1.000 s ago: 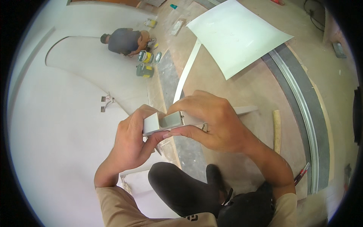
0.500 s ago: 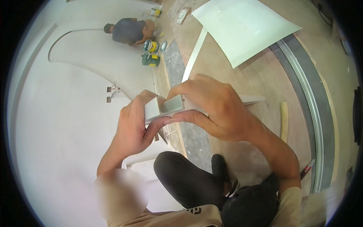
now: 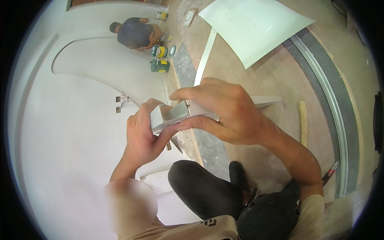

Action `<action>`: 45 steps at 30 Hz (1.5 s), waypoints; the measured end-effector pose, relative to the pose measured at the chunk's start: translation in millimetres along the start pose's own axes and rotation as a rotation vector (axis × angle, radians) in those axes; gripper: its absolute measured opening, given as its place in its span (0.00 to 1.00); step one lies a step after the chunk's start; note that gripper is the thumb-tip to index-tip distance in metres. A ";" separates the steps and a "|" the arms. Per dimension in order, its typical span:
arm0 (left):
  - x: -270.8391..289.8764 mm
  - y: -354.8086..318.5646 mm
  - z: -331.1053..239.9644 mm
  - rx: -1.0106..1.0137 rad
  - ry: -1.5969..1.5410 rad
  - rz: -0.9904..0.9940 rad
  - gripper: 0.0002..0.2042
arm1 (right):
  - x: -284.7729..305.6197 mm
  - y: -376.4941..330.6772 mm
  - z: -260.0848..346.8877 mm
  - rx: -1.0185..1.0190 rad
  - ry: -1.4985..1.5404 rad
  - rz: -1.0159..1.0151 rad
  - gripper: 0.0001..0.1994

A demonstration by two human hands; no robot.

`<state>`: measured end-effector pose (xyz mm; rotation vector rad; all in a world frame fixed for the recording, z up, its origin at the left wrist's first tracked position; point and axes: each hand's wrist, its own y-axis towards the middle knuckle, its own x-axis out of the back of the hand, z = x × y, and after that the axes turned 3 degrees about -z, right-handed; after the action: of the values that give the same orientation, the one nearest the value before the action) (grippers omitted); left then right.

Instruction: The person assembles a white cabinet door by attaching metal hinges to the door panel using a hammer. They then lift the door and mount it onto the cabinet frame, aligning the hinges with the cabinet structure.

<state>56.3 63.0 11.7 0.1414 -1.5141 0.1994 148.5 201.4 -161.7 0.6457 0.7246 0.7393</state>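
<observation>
Fingers (image 3: 202,122) on white profile (image 3: 157,117), green buckets (image 3: 160,66) beyond; contents unclear

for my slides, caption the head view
Left hand and right hand holding a white piece, with a person near buckets beyond

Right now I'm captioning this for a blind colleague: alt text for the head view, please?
A left hand and right hand hold a pale boxy piece with a recess. Beyond are a large pale sheet and a co-worker near buckets.
</observation>
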 end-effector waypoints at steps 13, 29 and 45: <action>-3.7 2.5 5.4 -0.113 -0.024 -0.048 0.20 | -3.7 3.2 9.1 -0.072 -0.085 -0.004 0.18; 12.1 -43.6 64.2 -0.050 -0.023 -0.403 0.32 | -9.6 26.1 10.4 -0.079 -0.173 -0.009 0.15; -145.5 -115.2 192.4 0.224 -1.465 -1.007 0.17 | -5.3 30.5 -4.7 -0.293 -0.151 -0.027 0.20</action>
<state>-112.8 -97.1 -119.6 1.4298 -2.5971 -0.7135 131.1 216.0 -140.3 0.4186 0.4734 0.7461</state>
